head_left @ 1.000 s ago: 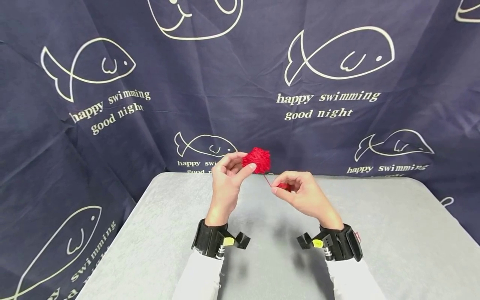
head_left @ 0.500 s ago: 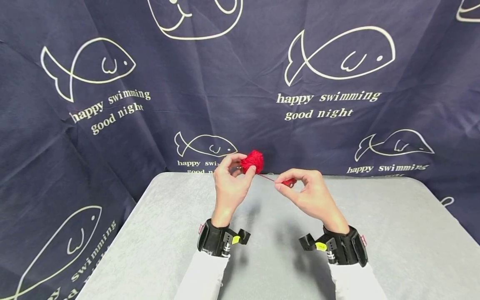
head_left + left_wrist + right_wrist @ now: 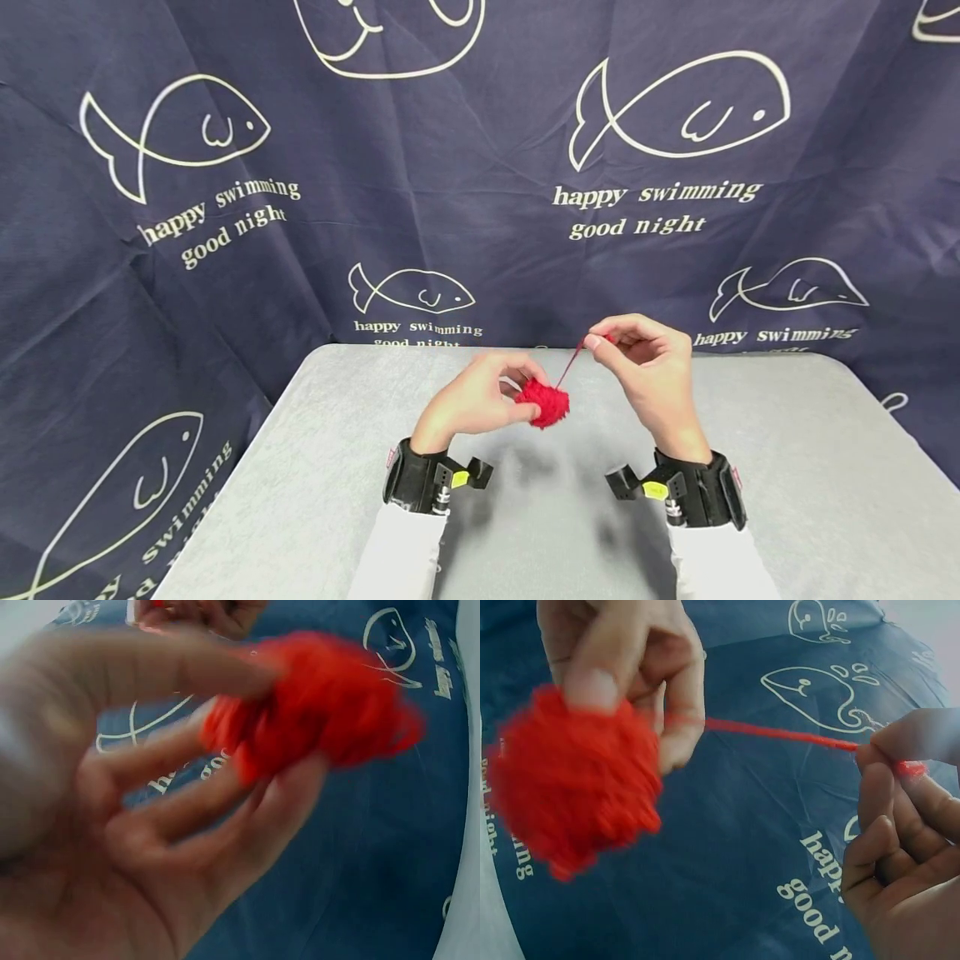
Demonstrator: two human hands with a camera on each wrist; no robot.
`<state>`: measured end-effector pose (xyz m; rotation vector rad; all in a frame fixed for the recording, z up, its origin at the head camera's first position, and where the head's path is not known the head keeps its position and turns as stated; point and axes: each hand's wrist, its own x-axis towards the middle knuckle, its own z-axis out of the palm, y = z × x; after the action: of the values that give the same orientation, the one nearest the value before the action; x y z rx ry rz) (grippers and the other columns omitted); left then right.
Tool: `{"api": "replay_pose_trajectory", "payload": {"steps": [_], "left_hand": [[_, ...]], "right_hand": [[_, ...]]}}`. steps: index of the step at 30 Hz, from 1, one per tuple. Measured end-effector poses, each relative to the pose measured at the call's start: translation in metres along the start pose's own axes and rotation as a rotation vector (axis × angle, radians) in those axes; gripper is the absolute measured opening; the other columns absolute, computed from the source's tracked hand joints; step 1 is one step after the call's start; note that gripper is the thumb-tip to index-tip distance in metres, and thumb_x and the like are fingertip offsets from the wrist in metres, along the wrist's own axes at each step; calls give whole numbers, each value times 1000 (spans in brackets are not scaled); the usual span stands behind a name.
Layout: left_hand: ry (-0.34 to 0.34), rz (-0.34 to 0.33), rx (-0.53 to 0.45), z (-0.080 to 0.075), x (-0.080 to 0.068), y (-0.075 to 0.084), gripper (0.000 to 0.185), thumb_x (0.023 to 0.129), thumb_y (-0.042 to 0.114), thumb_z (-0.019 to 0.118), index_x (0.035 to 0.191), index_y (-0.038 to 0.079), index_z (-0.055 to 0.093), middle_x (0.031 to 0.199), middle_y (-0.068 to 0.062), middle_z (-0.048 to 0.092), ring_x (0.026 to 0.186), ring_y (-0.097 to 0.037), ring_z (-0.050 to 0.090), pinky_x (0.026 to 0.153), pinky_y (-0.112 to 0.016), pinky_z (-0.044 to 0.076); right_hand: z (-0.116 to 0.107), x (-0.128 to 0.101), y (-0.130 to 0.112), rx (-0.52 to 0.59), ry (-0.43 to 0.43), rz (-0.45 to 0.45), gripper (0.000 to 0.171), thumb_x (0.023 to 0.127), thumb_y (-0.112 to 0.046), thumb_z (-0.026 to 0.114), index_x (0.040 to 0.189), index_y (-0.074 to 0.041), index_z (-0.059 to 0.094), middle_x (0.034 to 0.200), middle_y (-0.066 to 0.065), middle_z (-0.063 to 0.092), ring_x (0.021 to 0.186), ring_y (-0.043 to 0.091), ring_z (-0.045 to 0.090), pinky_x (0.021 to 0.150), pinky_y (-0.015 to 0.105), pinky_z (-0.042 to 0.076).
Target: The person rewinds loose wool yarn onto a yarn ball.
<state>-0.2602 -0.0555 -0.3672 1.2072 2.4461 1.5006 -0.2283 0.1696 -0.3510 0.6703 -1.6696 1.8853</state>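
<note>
My left hand [image 3: 487,396] pinches a fuzzy red ball of yarn [image 3: 547,404] between thumb and fingers, above the table. From the ball a strand of red yarn [image 3: 780,733] runs taut up to my right hand [image 3: 645,362]. There the thumb and forefinger pinch the strand, and a little bunched red yarn [image 3: 913,768] shows behind the fingertips. In the left wrist view the ball [image 3: 322,697] is blurred, with the thumb on one side and the fingers on the other. The right hand stands higher and to the right of the left.
A grey table [image 3: 315,467] lies under both hands. Behind it hangs a dark blue cloth [image 3: 495,167] printed with white fish outlines and lettering. Each wrist wears a black strap with a camera mount [image 3: 420,479].
The left hand has turned and come down with the ball, which now sits lower and further right. The right hand has moved up and right, still pinching the strand.
</note>
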Motion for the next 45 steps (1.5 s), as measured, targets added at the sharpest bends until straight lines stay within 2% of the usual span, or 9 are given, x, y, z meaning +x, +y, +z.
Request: {"api": "replay_pose_trajectory", "payload": {"steps": [3,7,15,23,30,34,38,41,45], "left_hand": [[-138,55,-97,-2,-2,2,24,80,-7,75,100,5,71,93,-3,69,84,-14,67,76,-33,61],[-212,115,-233,-4,-4,3,25,81,-7,75,103,2,70,95,-6,69,87,-18,68,78,-40,61],[-161,247,-492,-8,-8,9,31,79,-15,74,108,-9,65,103,-16,66,93,-26,65,81,-48,60],[238,336,-729,-3,-3,11,37,80,-12,71,108,11,72,106,-4,70,93,-18,67,80,-27,58],[682,193,-920,3,6,13,33,82,-15,66,105,8,72,99,-6,69,85,-16,66,80,-28,59],[871,130,-804,5,10,9,27,81,-14,70,105,-1,70,96,-8,68,81,-16,67,78,-27,60],[919,86,-565,6,11,5,29,79,-12,75,107,-10,68,95,-8,67,83,-17,66,74,-23,57],[830,58,-414,7,10,5,29,79,-11,76,107,-10,68,96,-11,68,83,-18,65,72,-23,57],[599,22,-307,8,7,7,27,79,-10,76,105,-7,69,97,-17,69,83,-21,67,74,-29,60]], "right_hand": [[-2,1,1,22,48,4,12,84,12,74,94,15,68,81,7,70,68,15,61,66,21,53],[-7,3,5,-10,125,30,13,84,10,75,95,14,69,84,7,71,71,15,65,70,21,56],[-10,5,26,-71,129,136,14,85,6,76,96,13,70,81,5,71,69,13,64,67,21,54],[-6,1,44,-295,-162,212,7,87,2,77,93,3,74,80,4,72,67,13,64,59,21,51],[5,-5,34,-380,-432,103,10,85,-1,78,88,-10,76,75,-2,69,66,14,63,61,26,52],[10,-8,21,-370,-476,56,12,85,0,78,86,-12,75,76,-6,68,67,14,62,64,26,52],[11,-9,8,-298,-450,20,14,85,3,77,87,-11,75,78,-3,69,69,16,61,65,26,52],[10,-8,3,-241,-400,-16,18,84,8,76,88,-9,75,79,2,69,70,16,60,66,25,52],[7,-5,1,-206,-316,-62,21,82,15,74,90,-5,75,79,6,70,69,16,60,64,23,51]]}}
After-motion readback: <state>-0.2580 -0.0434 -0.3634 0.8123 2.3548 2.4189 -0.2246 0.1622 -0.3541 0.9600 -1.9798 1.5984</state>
